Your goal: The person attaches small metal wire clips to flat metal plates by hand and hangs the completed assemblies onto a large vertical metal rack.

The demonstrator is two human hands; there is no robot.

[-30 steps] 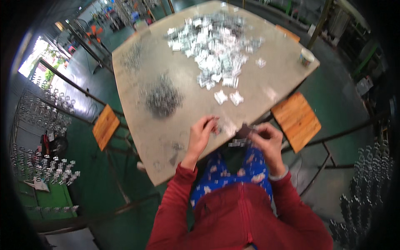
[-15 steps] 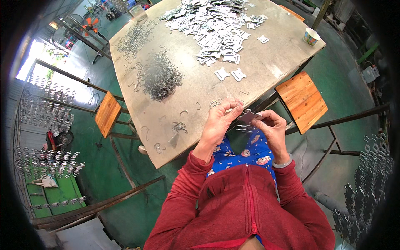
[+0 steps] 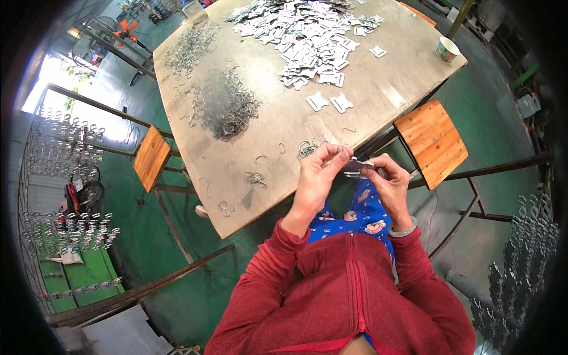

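Markings: small dark mark on the wooden seat (image 3: 432, 142) at right and coloured print on the paper cup (image 3: 447, 49); both too small to read.
Right hand (image 3: 387, 180): thumb and fingers closed on a metal plate (image 3: 357, 166), just past the table's near edge, above the lap.
Left hand (image 3: 319, 174): thumb and forefinger narrowed together at the plate's left end; cannot tell what lies between them.
Change vs. 1.0 s ago: hands were farther apart; fingertips now close together.
Change vs. 0.5 s ago: plate turned more edge-on, less of its dark face showing. Piles unchanged.
Table (image 3: 281, 115): tan, scuffed top; heap of plates (image 3: 313, 47) at the far side, two loose plates (image 3: 329, 103) nearer, heap of wire hooks (image 3: 229, 111) left, small hook cluster (image 3: 307, 149) beside the left hand.
Room: green floor (image 3: 139, 228), racks of hanging metal parts (image 3: 71, 231), orange-bladed fan (image 3: 125, 32) at far left.
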